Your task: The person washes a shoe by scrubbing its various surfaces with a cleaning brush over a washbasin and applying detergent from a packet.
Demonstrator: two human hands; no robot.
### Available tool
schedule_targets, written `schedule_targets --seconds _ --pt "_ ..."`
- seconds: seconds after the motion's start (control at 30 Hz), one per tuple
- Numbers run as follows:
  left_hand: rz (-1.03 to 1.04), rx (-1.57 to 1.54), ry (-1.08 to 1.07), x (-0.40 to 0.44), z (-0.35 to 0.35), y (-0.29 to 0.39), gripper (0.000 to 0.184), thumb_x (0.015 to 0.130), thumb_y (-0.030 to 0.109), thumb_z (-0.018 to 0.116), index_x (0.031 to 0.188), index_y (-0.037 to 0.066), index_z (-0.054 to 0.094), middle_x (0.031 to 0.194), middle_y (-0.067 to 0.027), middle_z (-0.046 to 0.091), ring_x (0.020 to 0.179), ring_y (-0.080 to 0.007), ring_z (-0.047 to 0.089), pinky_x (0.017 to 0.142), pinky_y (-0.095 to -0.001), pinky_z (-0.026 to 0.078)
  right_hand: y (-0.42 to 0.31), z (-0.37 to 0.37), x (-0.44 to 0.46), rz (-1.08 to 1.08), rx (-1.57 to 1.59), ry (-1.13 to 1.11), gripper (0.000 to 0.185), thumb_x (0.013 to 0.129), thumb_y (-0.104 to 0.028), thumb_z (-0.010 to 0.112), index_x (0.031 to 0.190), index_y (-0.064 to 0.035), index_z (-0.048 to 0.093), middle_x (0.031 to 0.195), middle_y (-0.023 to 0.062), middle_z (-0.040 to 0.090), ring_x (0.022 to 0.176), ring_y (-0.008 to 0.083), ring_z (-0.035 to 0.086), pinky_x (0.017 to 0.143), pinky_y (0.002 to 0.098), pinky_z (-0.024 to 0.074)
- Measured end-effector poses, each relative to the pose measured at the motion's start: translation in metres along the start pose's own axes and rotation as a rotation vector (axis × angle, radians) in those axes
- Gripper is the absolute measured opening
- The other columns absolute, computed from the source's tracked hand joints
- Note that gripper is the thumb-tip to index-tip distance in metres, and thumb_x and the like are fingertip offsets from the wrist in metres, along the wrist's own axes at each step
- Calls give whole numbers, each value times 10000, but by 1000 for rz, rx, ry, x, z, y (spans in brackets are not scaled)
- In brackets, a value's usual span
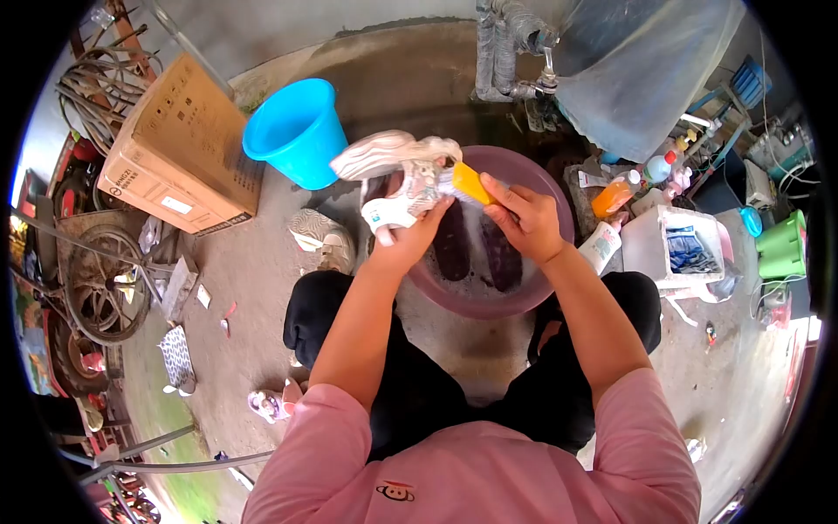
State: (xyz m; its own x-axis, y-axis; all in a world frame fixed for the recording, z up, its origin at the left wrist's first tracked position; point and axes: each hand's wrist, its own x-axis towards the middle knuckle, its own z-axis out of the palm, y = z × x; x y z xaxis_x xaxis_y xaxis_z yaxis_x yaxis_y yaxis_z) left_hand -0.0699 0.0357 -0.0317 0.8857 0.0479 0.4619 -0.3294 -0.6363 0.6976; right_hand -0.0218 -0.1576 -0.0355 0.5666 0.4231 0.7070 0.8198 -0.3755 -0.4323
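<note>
My left hand (409, 241) is closed around a white and beige sneaker (403, 203), lifted over the left rim of a mauve basin (552, 188). The sneaker is turned on its side, its chunky pale sole towards the far side. A yellow-backed scrubbing brush (471, 182) is gripped in my right hand (532, 224), its whitish bristles against the shoe's upper. Down in the basin, soapy water surrounds two dark elongated shapes (451, 240), perhaps insoles; I cannot tell for sure.
A blue bucket (301, 135) and a large cardboard box (179, 144) stand at the left. Near my left knee is another beige shoe (321, 237). Bottles, one with orange liquid (615, 194), and a white container (646, 247) are at the right. A wrapped pipe and tap (546, 77) rise behind.
</note>
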Motion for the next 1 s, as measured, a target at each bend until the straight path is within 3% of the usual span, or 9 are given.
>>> schedule_targets --seconds 0.1,0.33,0.43,0.6,0.67,0.77,0.93,0.97,1.0 --pt "207 253 48 -2 7 0 490 689 118 665 1158 98 524 1080 -145 537 1011 -325 503 881 -415 383 -15 6 7 -70 27 56 403 751 -237 656 1143 -198 575 618 53 542 471 217 524 431 305 430" --pt "25 126 -40 -5 5 -8 522 677 121 660 1175 86 506 1106 -148 521 1004 -312 511 859 -391 407 -1 2 3 -54 19 42 402 735 -232 666 1128 -206 586 586 45 515 457 215 518 418 312 425" --pt "336 346 51 -2 11 -11 492 711 126 640 1180 76 499 1117 -147 522 1019 -310 506 879 -379 397 -18 4 10 -99 15 6 409 733 -230 667 1133 -223 583 561 50 484 444 216 505 415 316 423" --pt "144 310 -91 -16 14 -13 454 731 157 629 1157 63 504 1106 -156 529 1061 -294 480 889 -383 386 -7 -2 7 -109 17 -27 420 729 -236 669 1138 -212 581 582 47 508 439 210 498 414 308 420" --pt "-66 40 -121 -7 7 -1 479 727 165 629 1177 72 495 1111 -150 528 1062 -293 480 882 -392 388 -2 -1 4 -65 34 34 416 730 -237 668 1137 -210 583 594 48 519 440 210 499 414 307 421" --pt "157 353 -48 -11 13 -2 500 707 141 640 1182 83 495 1112 -139 528 1047 -306 493 870 -414 396 -27 -2 11 -142 27 3 419 730 -244 673 1135 -188 584 586 48 519 448 209 506 417 301 425" --pt "316 353 93 -9 8 2 407 713 131 650 1105 81 552 1094 -130 551 1023 -349 506 880 -434 398 5 -3 4 -62 31 52 425 724 -217 681 1134 -172 579 597 54 533 461 217 515 421 314 425" --pt "91 61 32 -2 6 10 347 717 149 659 1044 68 580 1071 -127 563 1013 -347 513 872 -424 404 7 -2 1 -30 39 77 427 724 -212 682 1136 -170 577 599 56 535 460 219 515 420 315 423" --pt "114 167 24 -4 6 4 346 718 175 658 1040 74 580 1070 -118 564 1007 -334 518 860 -413 410 4 -1 1 -5 46 99 429 725 -208 682 1138 -168 575 601 58 537 459 221 515 419 317 421"
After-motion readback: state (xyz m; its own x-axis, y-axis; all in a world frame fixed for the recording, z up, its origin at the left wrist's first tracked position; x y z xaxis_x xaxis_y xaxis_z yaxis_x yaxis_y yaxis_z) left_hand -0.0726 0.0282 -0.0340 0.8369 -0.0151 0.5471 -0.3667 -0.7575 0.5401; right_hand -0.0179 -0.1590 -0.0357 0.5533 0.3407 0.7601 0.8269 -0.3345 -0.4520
